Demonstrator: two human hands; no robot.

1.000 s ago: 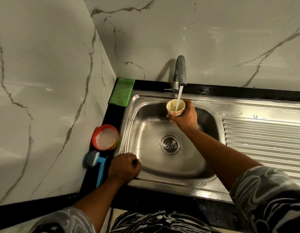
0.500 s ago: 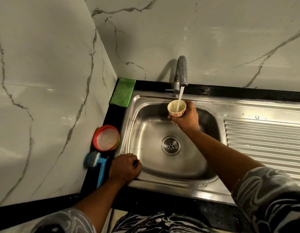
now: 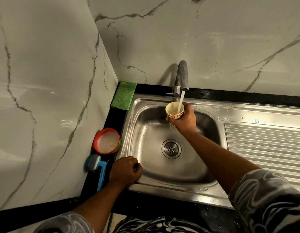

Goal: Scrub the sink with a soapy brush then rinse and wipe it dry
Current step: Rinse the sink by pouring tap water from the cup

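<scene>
The steel sink (image 3: 162, 172) has a round drain (image 3: 171, 148) in the middle of its basin. Water runs from the tap (image 3: 183, 76) into a cream cup with red flowers (image 3: 174, 110). My right hand (image 3: 184, 122) grips that cup and holds it upright under the stream, above the basin's back. My left hand (image 3: 125, 170) rests as a curled fist on the sink's front left rim and holds nothing I can make out. A blue-handled brush (image 3: 98, 167) lies on the black counter just left of that hand.
A red-rimmed bowl of whitish soapy liquid (image 3: 107, 143) stands on the counter strip left of the sink. A folded green cloth (image 3: 124, 95) lies in the back left corner. The ribbed drainboard (image 3: 263, 145) stretches right. Marble walls close in behind and left.
Water keeps pouring into the cup, which stays under the tap. Neither hand has visibly moved.
</scene>
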